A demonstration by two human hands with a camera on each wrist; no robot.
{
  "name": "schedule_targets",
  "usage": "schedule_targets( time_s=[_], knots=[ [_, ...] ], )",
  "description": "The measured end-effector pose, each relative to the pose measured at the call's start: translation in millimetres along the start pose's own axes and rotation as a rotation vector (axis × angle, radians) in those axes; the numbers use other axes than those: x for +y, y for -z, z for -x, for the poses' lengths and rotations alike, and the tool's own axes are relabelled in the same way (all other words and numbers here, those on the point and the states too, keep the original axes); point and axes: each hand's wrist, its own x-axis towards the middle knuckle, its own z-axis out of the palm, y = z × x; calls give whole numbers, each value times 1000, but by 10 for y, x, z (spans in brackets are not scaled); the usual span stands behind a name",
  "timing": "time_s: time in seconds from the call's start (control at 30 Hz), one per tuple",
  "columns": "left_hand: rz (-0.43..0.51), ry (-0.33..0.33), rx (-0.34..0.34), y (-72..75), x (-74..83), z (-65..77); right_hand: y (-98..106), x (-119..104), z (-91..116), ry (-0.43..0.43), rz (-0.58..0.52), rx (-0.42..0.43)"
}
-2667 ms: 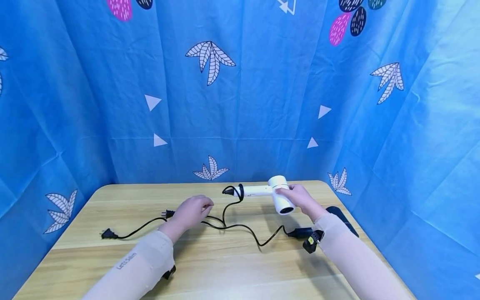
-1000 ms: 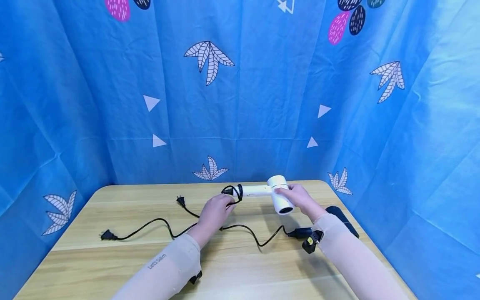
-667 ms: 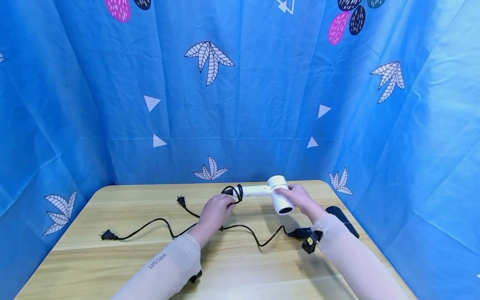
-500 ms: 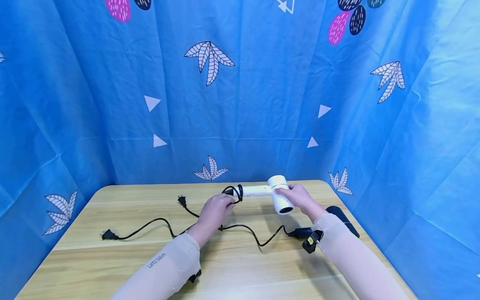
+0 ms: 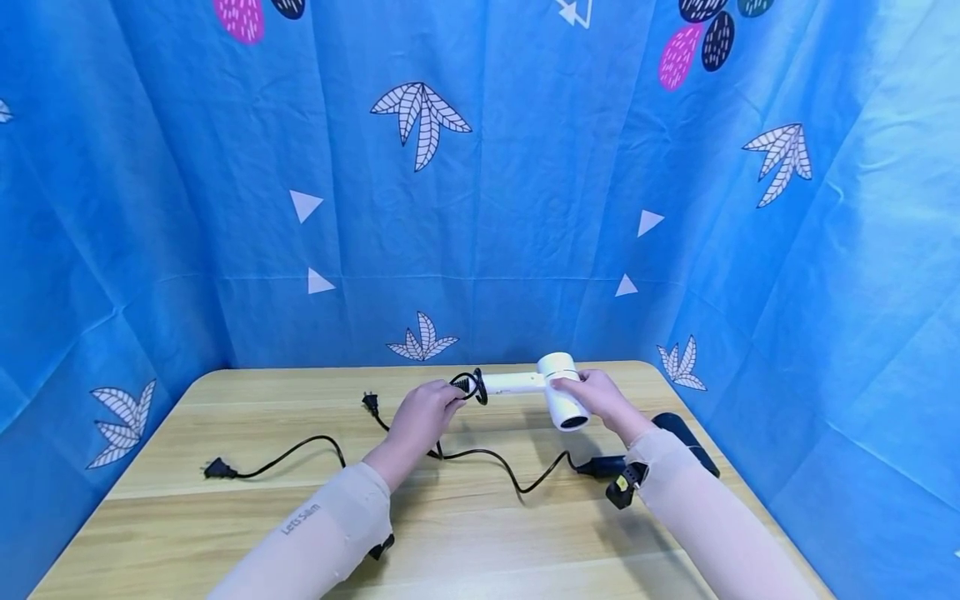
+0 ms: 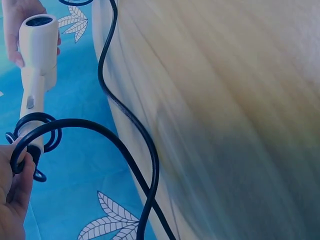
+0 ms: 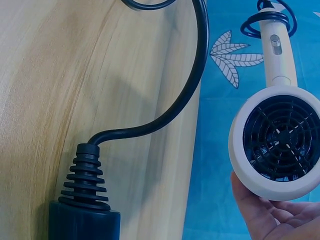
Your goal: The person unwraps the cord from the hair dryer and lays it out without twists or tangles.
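A white hair dryer (image 5: pixel 517 383) is held up over the far part of the table, its handle pointing left. My right hand (image 5: pixel 603 396) grips its barrel, thumb on the near side; the intake grille (image 7: pixel 282 137) faces the right wrist camera. Black cord (image 6: pixel 80 122) is wound around the handle's lower end. At that end my left hand (image 5: pixel 423 412) pinches the cord between thumb and fingers, and in the left wrist view the cord arcs away from those fingertips. The dryer's two-pin plug (image 5: pixel 371 402) lies left of my left hand.
A black appliance (image 5: pixel 600 467) with a ribbed cord sleeve (image 7: pixel 85 177) lies at the right, partly behind my right forearm. Its cord (image 5: pixel 487 452) crosses the table (image 5: pixel 480 533) under my left hand; another plug (image 5: pixel 219 468) lies far left. Blue curtain (image 5: pixel 480 250) encloses the back and sides.
My left hand has moved right from near the plugs to the handle's end and taken the cord. Lately it shifted slightly up and left, and the nearer plug slid right. The right hand stays put.
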Motion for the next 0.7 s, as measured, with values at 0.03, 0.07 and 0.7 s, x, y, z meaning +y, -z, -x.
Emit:
schedule_targets(
  time_s=[0.03, 0.07, 0.7],
  knots=[
    [1, 1, 1, 16, 1, -7, 4, 0, 4, -2, -1, 1],
    [-3, 3, 0, 31, 1, -13, 7, -1, 7, -2, 0, 2],
    [-25, 30, 6, 152, -157, -102, 48, 33, 40, 6, 5, -10]
  ],
)
